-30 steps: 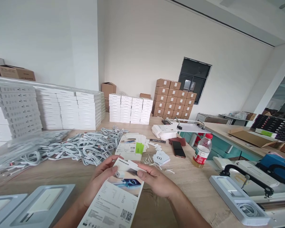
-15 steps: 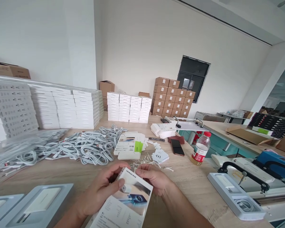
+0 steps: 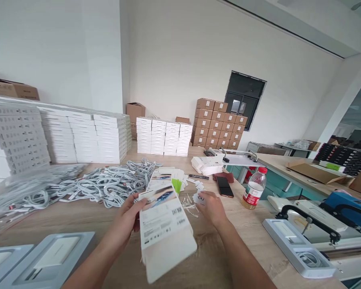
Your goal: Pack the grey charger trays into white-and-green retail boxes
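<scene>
Tabletop [image 3: 243,233]: you are working over a pale wooden surface, with the white box stacks [image 3: 87,138] standing well back, so be keeping the packet low and over the bare wood in front of you.
Cable pile [image 3: 108,186]: the coiled white cables are lying just beyond your left hand; be keeping the packet's edge from dragging into them.
Flat packet [image 3: 165,224]: you are holding this long printed carton tilted, its near end hanging toward you and its far end up by your left fingers. I am judging that a one-sided grip lets it sag and twist, so be supporting it nearer the middle.
Left hand [image 3: 129,218]: it is closed on the packet's left edge, thumb on the printed face, fingers behind.
Right hand [image 3: 212,206]: it is lying palm down, fingers loosely spread and gripping nothing I can see, fingertips at the small cards [image 3: 200,198]. Be picking one card off the top, not raking the heap.
Hard to make out: the fingertips are covering the cards, so contact is unclear; the packet's print is blurring; its back is facing away.
</scene>
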{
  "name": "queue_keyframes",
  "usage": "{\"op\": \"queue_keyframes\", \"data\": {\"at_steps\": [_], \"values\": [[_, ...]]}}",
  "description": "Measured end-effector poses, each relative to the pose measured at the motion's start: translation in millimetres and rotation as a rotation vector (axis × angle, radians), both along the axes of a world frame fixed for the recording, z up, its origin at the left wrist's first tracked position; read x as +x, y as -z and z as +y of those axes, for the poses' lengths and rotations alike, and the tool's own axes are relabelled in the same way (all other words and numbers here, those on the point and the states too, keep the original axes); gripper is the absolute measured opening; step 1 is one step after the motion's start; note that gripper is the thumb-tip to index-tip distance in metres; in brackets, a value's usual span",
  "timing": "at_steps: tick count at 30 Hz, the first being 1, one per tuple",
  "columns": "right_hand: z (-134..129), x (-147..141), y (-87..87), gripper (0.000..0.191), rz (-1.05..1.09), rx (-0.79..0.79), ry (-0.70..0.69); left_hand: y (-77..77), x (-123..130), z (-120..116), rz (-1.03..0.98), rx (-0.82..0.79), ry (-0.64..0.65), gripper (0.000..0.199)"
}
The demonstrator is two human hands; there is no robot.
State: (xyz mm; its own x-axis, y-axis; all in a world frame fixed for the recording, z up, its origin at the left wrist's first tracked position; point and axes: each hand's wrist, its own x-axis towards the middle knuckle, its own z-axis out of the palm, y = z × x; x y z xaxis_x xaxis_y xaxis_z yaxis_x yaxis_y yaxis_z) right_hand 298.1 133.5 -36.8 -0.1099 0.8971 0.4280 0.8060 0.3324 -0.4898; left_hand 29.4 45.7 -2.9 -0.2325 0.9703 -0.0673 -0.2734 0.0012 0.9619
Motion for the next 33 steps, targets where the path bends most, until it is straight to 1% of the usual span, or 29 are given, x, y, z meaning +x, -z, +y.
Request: {"op": "queue_keyframes", "data": {"at_steps": [2,3,6,8,12,13,15,17,18,21,22,23,25,26,28,30,31,32,33], "values": [[2,6,3.1,0.017,-0.040,-0.020,-0.018,2.8,-5,5,-0.103,0.000,-0.050,0.027],[3,7,3.9,0.015,-0.039,-0.016,-0.032,4.2,-7,7,-0.147,0.002,-0.056,0.025],[2,6,6.2,0.026,-0.022,0.013,-0.029,8.0,-10,12,-0.220,0.003,-0.041,0.014],[4,6,8.6,0.024,0.022,0.036,-0.010,9.8,-12,14,-0.232,-0.009,-0.039,0.006],[10,9,11.1,0.016,0.162,0.118,-0.026,9.2,-13,15,-0.257,-0.047,-0.110,0.008],[11,9,10.0,0.017,0.206,0.152,-0.027,8.3,-13,15,-0.266,-0.052,-0.134,0.008],[10,9,5.1,0.027,0.291,0.216,-0.009,6.5,-12,14,-0.274,-0.057,-0.171,0.008],[6,8,-2.5,0.035,0.417,0.254,0.000,5.5,-12,14,-0.269,-0.059,-0.189,0.006],[3,6,-6.9,0.036,0.517,0.261,-0.018,5.4,-11,13,-0.265,-0.060,-0.193,0.006],[-10,0,-19.4,0.027,0.876,0.236,-0.159,6.4,-11,13,-0.268,-0.073,-0.199,0.006],[-14,-3,-22.7,0.023,0.963,0.225,-0.215,6.9,-11,13,-0.271,-0.078,-0.199,0.007],[-19,-6,-25.4,0.018,1.006,0.216,-0.267,7.3,-11,13,-0.275,-0.084,-0.197,0.007],[-29,-14,-28.7,0.008,1.003,0.213,-0.379,7.8,-10,14,-0.282,-0.094,-0.193,0.007],[-34,-19,-29.6,0.003,0.958,0.220,-0.440,7.9,-9,14,-0.285,-0.098,-0.190,0.006],[-43,-28,-31.0,0.010,0.784,0.235,-0.565,7.7,-7,15,-0.291,-0.106,-0.182,0.006],[-49,-36,-33.0,0.021,0.579,0.244,-0.644,7.1,-4,14,-0.297,-0.110,-0.164,0.007],[-50,-37,-34.5,0.027,0.509,0.248,-0.643,6.5,-4,14,-0.301,-0.112,-0.152,0.008],[-50,-37,-36.2,0.031,0.479,0.251,-0.609,5.8,-4,13,-0.304,-0.113,-0.137,0.009],[-50,-33,-37.9,0.034,0.483,0.253,-0.545,5.0,-4,12,-0.309,-0.115,-0.119,0.010]]}}
